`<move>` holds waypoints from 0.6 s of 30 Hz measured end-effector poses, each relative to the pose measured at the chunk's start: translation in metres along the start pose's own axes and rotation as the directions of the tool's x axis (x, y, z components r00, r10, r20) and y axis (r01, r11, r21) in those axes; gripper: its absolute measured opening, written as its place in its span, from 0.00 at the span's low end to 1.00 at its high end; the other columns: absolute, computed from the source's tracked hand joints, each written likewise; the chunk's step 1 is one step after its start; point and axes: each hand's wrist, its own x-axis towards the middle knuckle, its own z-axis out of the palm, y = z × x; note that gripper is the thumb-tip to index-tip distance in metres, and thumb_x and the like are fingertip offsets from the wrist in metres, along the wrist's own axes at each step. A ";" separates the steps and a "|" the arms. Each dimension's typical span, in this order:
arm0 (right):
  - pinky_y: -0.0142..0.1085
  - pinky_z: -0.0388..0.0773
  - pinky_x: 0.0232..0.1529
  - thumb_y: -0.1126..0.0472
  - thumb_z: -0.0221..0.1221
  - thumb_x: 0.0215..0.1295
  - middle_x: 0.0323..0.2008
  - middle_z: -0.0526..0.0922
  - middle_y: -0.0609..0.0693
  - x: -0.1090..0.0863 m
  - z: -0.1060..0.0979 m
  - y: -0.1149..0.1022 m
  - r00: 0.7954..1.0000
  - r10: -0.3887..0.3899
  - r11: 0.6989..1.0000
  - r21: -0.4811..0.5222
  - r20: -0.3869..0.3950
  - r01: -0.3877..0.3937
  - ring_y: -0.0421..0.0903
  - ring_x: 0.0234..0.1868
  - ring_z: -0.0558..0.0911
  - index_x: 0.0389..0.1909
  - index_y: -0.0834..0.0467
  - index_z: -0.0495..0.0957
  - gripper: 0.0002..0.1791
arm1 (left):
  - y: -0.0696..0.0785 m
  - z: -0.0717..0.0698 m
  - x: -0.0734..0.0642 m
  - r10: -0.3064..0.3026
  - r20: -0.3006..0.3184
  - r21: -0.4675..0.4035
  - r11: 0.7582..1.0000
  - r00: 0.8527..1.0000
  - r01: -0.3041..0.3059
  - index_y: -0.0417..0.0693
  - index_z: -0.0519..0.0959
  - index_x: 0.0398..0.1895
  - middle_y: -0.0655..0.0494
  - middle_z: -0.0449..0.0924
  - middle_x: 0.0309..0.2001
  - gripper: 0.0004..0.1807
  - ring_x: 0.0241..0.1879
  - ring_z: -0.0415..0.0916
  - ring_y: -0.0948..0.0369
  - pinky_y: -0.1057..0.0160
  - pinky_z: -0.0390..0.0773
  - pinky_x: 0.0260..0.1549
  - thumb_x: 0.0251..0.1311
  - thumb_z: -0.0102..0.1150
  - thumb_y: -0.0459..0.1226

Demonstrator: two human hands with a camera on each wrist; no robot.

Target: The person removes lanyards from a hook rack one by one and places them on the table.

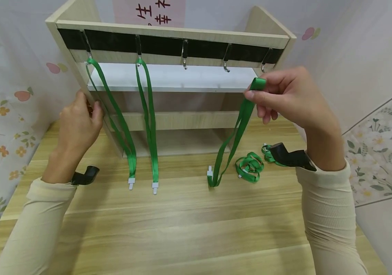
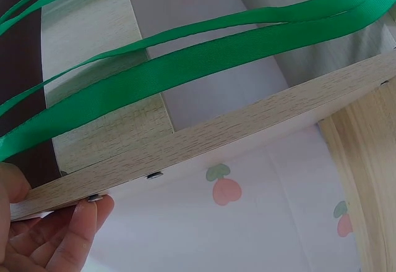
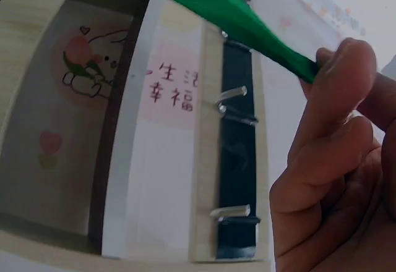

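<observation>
Lanyard (image 1: 246,110) hangs from right hand (image 1: 294,98) while left hand (image 1: 78,124) grips shelf (image 1: 189,120).

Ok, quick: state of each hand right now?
Left hand: closed, gripping the flat, pale wooden side panel.
Right hand: closed, pinching a long, flat green ribbon lanyard.

Green lanyards (image 1: 246,111), white clips (image 1: 131,181), black strip (image 1: 113,42), wood-grained table (image 1: 182,229), flower-patterned backdrop (image 1: 2,111).
</observation>
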 end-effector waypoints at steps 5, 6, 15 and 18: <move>0.30 0.73 0.16 0.65 0.62 0.65 0.19 0.83 0.51 0.001 -0.005 0.010 0.989 0.141 0.964 -0.222 -0.043 -0.147 0.45 0.15 0.81 0.32 0.66 0.82 0.07 | -0.001 0.001 0.000 0.005 -0.001 0.002 1.000 1.000 -0.005 0.26 0.71 0.37 0.32 0.77 0.26 0.13 0.24 0.76 0.37 0.50 0.67 0.23 0.69 0.47 0.34; 0.30 0.74 0.17 0.63 0.63 0.66 0.20 0.84 0.50 0.002 -0.004 0.012 0.983 0.177 0.949 -0.256 -0.055 -0.185 0.45 0.16 0.82 0.33 0.64 0.83 0.07 | -0.001 0.001 0.000 0.006 0.000 0.004 1.000 1.000 -0.006 0.26 0.71 0.37 0.32 0.77 0.26 0.13 0.24 0.76 0.37 0.51 0.67 0.22 0.69 0.47 0.34; 0.33 0.75 0.22 0.56 0.61 0.68 0.25 0.87 0.50 0.009 0.007 0.028 0.949 0.315 0.864 -0.405 -0.026 -0.299 0.43 0.22 0.84 0.34 0.59 0.84 0.10 | -0.001 0.001 0.001 -0.003 0.007 0.001 1.000 1.000 0.003 0.26 0.71 0.38 0.31 0.77 0.27 0.14 0.26 0.76 0.35 0.49 0.68 0.24 0.69 0.48 0.34; 0.33 0.75 0.22 0.55 0.60 0.69 0.26 0.87 0.52 0.011 0.013 0.035 0.941 0.339 0.847 -0.435 -0.002 -0.306 0.42 0.23 0.84 0.33 0.58 0.84 0.11 | -0.001 0.001 0.001 0.008 0.002 0.003 1.000 1.000 -0.008 0.26 0.70 0.38 0.30 0.77 0.27 0.13 0.26 0.76 0.36 0.48 0.68 0.24 0.69 0.48 0.34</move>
